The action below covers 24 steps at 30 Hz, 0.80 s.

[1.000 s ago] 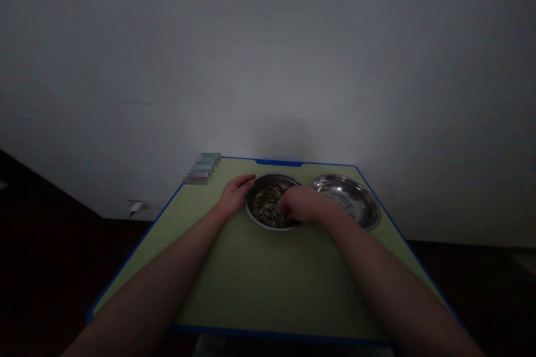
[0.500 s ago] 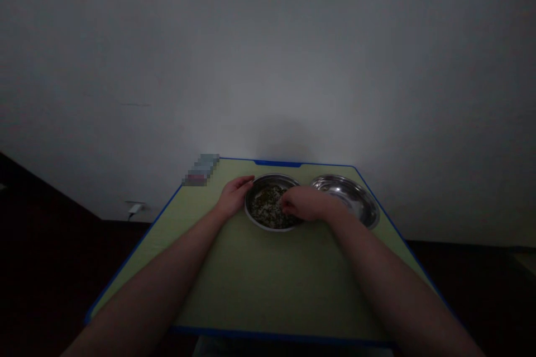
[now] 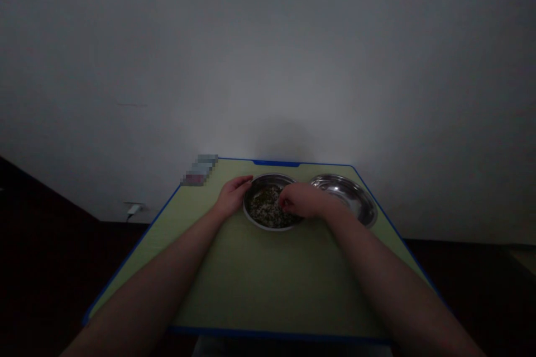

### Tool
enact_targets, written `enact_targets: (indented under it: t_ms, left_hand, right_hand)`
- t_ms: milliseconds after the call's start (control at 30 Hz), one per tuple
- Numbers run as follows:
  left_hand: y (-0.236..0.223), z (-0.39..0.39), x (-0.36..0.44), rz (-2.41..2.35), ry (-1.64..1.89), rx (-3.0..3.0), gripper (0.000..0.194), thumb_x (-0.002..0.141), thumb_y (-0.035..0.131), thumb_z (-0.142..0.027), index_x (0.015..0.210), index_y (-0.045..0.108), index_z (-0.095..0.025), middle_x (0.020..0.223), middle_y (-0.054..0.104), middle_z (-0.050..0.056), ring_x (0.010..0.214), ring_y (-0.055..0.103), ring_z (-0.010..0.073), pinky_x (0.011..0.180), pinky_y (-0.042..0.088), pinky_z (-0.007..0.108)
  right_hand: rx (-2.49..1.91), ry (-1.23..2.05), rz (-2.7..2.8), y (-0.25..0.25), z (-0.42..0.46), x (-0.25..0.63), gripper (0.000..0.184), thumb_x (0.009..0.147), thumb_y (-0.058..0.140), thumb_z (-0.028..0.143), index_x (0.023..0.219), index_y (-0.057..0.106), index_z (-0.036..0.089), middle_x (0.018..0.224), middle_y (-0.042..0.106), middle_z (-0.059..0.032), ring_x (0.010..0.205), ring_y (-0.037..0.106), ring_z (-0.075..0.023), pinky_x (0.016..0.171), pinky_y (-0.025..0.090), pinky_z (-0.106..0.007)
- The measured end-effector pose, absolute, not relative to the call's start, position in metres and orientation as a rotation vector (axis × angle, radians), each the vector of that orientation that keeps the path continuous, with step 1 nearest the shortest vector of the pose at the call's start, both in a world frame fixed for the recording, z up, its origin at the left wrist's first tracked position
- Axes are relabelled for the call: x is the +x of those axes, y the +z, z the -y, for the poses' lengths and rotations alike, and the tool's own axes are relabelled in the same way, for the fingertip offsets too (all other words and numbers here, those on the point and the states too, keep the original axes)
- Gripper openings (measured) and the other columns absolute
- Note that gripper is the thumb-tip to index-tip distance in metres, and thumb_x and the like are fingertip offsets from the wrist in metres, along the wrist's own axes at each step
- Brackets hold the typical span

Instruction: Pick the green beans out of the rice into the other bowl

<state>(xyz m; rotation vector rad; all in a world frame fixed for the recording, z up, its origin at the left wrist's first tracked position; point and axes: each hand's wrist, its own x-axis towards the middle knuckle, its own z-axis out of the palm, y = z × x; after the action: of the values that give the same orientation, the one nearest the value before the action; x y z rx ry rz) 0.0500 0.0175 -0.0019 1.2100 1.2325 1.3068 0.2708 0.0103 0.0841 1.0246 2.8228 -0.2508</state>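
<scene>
A steel bowl [image 3: 251, 220] holding a mix of small dark and pale grains [image 3: 264, 207] sits at the far middle of the green table [image 3: 259, 279]. My left hand [image 3: 232, 195] rests against the bowl's left rim, fingers curled along it. Over the right side of the bowl, my right hand [image 3: 301, 201] has its fingertips pinched together down among the grains; what they hold is too small to see. To the right stands a second steel bowl [image 3: 349, 198], shiny, its contents unclear.
The table has a blue edge and stands against a plain white wall. A blurred patch lies at its far left corner [image 3: 200, 170]. A wall socket with a plug [image 3: 134, 209] is low on the left. The floor around is dark.
My right hand's fingertips have shifted slightly left within the grain bowl. The left hand stays at the rim. The view has drifted a little.
</scene>
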Motion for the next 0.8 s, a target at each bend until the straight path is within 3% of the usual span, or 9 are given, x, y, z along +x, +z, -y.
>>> enact_targets:
  t_ms: [233, 800]
  left_hand:
    - [0.000, -0.017, 0.049, -1.256, 1.316, 1.248, 0.048, 0.062, 0.068, -0.043, 0.100, 0.066, -0.014, 0.097, 0.069, 0.009, 0.091, 0.062, 0.0247, 0.087, 0.044, 0.039]
    - [-0.001, -0.017, 0.050, -1.242, 1.309, 1.237, 0.054, 0.062, 0.068, -0.045, 0.104, 0.064, -0.012, 0.098, 0.069, 0.011, 0.091, 0.062, 0.0250, 0.086, 0.044, 0.039]
  right_hand:
    - [0.979, -0.119, -2.817, 0.073, -0.016, 0.252, 0.026, 0.073, 0.056, 0.024, 0.094, 0.071, 0.023, 0.093, 0.069, -0.0071, 0.086, 0.061, -0.0207, 0.077, 0.041, -0.027]
    - [0.999, -0.210, -2.877, 0.076, -0.008, 0.268, 0.019, 0.080, 0.046, 0.023, 0.087, 0.063, 0.019, 0.090, 0.066, -0.0057, 0.076, 0.057, -0.0165, 0.063, 0.037, -0.024]
